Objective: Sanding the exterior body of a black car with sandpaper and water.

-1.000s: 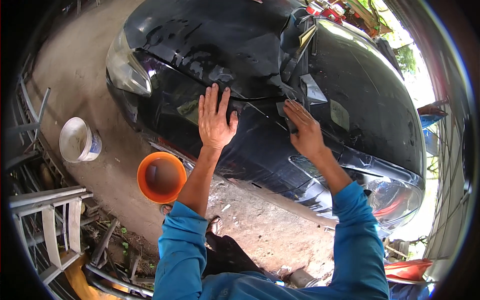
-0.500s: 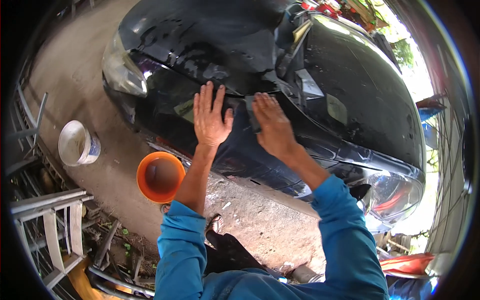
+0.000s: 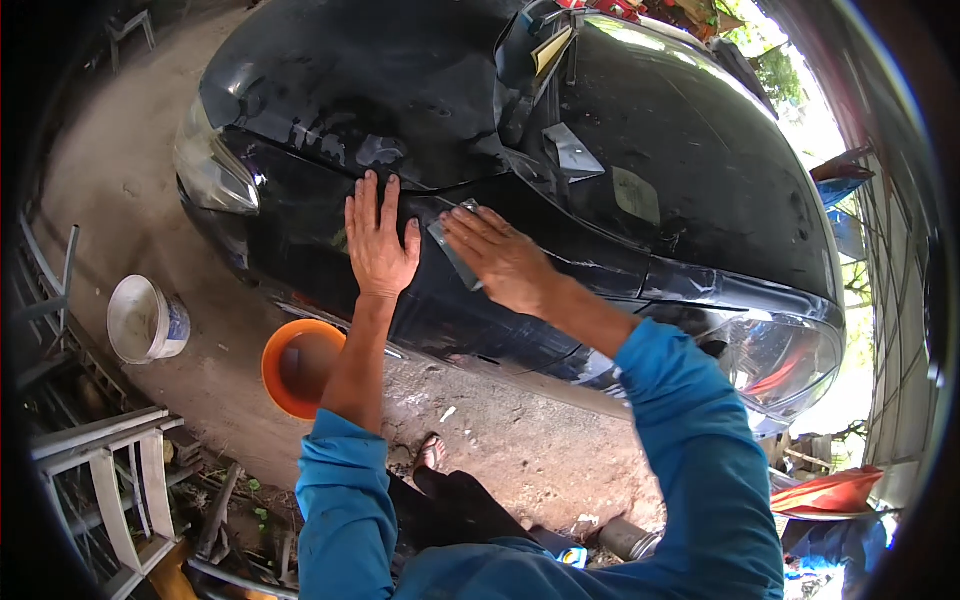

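Daylight glares at right — dark, warped edges.

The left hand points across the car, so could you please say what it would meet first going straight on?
Probably the pale patch on the black hood, just ahead of the left hand, though depth is hard to judge.

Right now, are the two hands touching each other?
Apart. The head view shows the car's dark panel between the left hand and the right hand.
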The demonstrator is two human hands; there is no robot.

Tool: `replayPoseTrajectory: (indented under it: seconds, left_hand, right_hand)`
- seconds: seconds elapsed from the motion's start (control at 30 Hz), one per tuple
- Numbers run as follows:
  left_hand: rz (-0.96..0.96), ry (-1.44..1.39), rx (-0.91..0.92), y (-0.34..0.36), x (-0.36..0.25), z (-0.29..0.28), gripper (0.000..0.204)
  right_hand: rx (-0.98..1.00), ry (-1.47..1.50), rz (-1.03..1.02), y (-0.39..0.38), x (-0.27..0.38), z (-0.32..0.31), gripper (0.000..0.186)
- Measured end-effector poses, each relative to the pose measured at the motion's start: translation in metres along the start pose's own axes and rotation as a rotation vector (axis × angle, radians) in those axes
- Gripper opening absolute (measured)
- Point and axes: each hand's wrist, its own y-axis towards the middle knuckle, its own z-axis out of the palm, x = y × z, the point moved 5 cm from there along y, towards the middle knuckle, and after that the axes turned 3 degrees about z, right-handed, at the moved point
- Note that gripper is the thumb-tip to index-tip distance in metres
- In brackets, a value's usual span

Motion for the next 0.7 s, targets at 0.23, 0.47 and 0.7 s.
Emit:
replayPoseTrajectory:
  seconds: [0.23, 0.47, 0.7]
  left_hand:
    - [-0.01, 0.044, -0.034, 0.008, -0.006, -0.013, 0.063]
    - [-0.017, -0.034, -0.015, 0.006, 0.007, -0.004, 0.065]
    - [-0.051, -0.023, -0.023, -0.003, -0.001, -0.012, 0.067]
  right_hand:
    - [0.074, -0.063, 0.135, -0.101, -0.029, -0.031, 0.072]
    - [-0.039, -0.156, -0.001, 0.037, 0.023, 0.011, 0.066]
    - [0.09, -0.089, 0.122, -0.049, 0.027, 0.01, 0.063]
